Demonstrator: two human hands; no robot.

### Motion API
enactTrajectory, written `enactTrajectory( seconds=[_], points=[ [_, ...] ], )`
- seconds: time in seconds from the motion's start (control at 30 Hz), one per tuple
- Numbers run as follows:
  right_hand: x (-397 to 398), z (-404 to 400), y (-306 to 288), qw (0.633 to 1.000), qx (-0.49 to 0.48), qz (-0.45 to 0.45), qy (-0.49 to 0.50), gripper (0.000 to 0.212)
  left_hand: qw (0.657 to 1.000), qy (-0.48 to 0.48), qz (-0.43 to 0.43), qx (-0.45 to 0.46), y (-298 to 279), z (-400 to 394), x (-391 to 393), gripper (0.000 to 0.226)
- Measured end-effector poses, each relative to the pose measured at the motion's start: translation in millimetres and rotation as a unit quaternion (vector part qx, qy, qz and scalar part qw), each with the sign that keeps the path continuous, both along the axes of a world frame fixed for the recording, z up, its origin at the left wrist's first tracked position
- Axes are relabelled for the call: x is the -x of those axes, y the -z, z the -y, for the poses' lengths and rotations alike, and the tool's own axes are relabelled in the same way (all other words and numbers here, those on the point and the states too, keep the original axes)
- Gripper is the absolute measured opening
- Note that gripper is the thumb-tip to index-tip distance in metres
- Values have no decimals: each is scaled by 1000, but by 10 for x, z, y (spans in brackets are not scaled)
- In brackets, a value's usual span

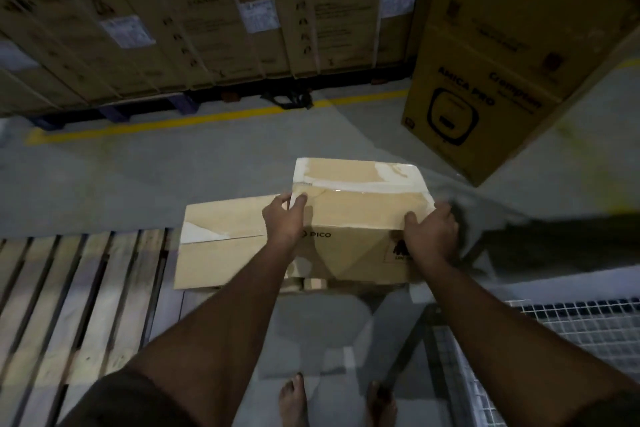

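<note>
A brown cardboard box (360,215) marked PICO, with torn tape on top, is held between both my hands in front of me. My left hand (284,218) grips its left top edge, thumb and fingers curled over the rim. My right hand (431,232) grips its right top corner. A second, similar cardboard box (221,243) lies just to the left of it, touching it, at the end of a wooden pallet (69,305). My bare feet (294,399) stand on the grey floor below.
A row of tall strapped cartons (194,17) on dark pallets runs along the back behind a yellow floor line (207,118). A large carton (491,87) printed AMICA PRO stands at right. A wire-mesh cage (561,340) sits at lower right.
</note>
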State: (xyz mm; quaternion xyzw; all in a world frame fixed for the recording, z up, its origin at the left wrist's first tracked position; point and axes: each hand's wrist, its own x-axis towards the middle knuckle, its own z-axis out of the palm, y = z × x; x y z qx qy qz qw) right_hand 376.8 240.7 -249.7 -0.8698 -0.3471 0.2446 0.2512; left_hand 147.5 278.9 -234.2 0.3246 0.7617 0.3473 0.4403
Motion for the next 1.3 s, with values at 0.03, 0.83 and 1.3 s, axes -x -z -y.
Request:
enactTrajectory(
  seconds=[0.03, 0.83, 1.3],
  points=[
    [-2, 35, -168, 1000, -10, -3, 12, 56, 1000, 3, 13, -7, -176, 34, -4, 47],
    [441, 2293, -3355, 921, -355, 19, 160, 30, 958, 97, 128, -238, -3127, 1642, 433, 31],
    [635, 4255, -3722, 852, -413, 125, 297, 26, 924, 228, 159, -264, -3540, 2964, 252, 32]
  ],
)
